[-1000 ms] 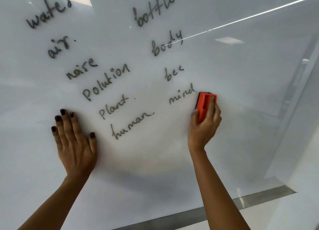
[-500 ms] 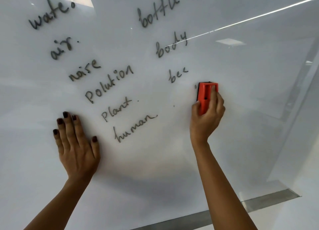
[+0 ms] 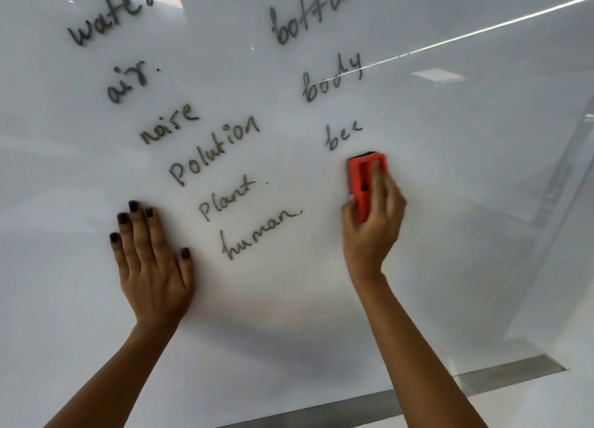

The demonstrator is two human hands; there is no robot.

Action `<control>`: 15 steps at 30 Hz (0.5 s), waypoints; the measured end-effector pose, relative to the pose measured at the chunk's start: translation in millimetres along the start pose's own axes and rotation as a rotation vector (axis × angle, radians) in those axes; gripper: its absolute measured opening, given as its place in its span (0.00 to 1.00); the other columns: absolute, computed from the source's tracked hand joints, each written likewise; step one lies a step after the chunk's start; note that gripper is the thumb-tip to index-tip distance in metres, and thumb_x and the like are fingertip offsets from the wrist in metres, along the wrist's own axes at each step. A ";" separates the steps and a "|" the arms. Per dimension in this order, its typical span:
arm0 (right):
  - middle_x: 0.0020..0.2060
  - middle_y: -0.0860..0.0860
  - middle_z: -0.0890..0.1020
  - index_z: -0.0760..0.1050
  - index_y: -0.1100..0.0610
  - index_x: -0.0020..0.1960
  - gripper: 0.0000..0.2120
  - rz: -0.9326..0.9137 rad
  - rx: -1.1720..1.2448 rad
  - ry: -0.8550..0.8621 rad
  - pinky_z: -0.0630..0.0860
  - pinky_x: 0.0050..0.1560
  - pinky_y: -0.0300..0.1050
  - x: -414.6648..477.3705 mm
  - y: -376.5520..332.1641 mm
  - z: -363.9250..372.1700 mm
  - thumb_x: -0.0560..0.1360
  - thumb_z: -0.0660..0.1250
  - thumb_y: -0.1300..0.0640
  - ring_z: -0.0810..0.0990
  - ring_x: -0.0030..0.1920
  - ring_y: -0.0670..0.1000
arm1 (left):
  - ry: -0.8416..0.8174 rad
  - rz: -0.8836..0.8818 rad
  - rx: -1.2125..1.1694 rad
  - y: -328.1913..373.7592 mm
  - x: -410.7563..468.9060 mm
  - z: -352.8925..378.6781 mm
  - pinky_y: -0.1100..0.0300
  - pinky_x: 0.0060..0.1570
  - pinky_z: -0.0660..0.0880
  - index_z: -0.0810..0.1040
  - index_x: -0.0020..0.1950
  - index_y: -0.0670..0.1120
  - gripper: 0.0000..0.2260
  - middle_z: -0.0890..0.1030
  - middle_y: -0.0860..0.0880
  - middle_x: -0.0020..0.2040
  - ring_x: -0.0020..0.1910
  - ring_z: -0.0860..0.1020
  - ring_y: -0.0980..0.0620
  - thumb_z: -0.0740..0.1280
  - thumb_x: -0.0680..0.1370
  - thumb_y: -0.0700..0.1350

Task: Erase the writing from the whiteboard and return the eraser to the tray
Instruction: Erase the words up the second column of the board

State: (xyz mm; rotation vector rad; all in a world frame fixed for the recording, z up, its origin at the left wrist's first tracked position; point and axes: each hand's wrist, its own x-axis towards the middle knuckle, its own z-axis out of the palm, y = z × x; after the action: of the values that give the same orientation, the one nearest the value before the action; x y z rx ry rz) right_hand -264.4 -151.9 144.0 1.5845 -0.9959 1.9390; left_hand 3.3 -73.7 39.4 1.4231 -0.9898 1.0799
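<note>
A glossy whiteboard (image 3: 450,202) fills the view, with dark handwritten words in two columns. My right hand (image 3: 373,231) grips an orange eraser (image 3: 361,180) and presses it flat on the board, just below the word "bee" (image 3: 342,135) and right of "human" (image 3: 260,235). The patch under the eraser is wiped bare. My left hand (image 3: 151,260) lies flat on the board, fingers spread, left of "human" and below "plant" (image 3: 226,199). Higher up are "polution" (image 3: 213,151), "noise", "air", "water", "body" (image 3: 332,79) and "bottle".
A grey metal strip (image 3: 501,374) runs along the board's bottom edge at the lower right. Ceiling lights reflect in the board's upper right. A pale wall panel (image 3: 565,299) meets the board at the right.
The word "mind" has been wiped away. The eraser went up and right off it, then came back left under "bee". My left hand has stayed flat on the board.
</note>
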 end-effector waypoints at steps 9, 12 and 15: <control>0.66 0.55 0.74 0.69 0.57 0.72 0.28 0.330 0.027 0.079 0.77 0.58 0.59 -29.7 -9.2 3.9 0.74 0.69 0.64 0.74 0.61 0.57 | -0.001 0.016 0.010 -2.1 -0.3 0.6 0.46 0.79 0.46 0.55 0.79 0.35 0.27 0.58 0.34 0.78 0.79 0.53 0.37 0.51 0.83 0.48; 0.66 0.54 0.75 0.69 0.58 0.72 0.25 -0.014 0.010 -0.039 0.75 0.62 0.52 -60.4 -23.6 5.5 0.76 0.67 0.62 0.75 0.61 0.58 | 0.001 0.018 0.010 -2.4 0.4 1.0 0.47 0.79 0.46 0.54 0.79 0.35 0.28 0.58 0.34 0.78 0.80 0.50 0.41 0.50 0.83 0.48; 0.64 0.53 0.79 0.72 0.57 0.70 0.21 -0.493 -0.032 -0.216 0.77 0.59 0.52 -77.9 -22.5 2.1 0.78 0.66 0.60 0.77 0.59 0.57 | -0.004 0.023 0.019 -2.9 0.3 1.3 0.46 0.79 0.46 0.54 0.79 0.35 0.28 0.57 0.34 0.78 0.81 0.48 0.44 0.50 0.83 0.48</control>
State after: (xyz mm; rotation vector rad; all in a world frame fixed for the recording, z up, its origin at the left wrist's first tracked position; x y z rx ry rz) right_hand -227.7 -131.0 74.7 1.8392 -0.6264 1.4348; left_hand 6.2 -74.7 39.0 1.4328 -1.0035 1.1062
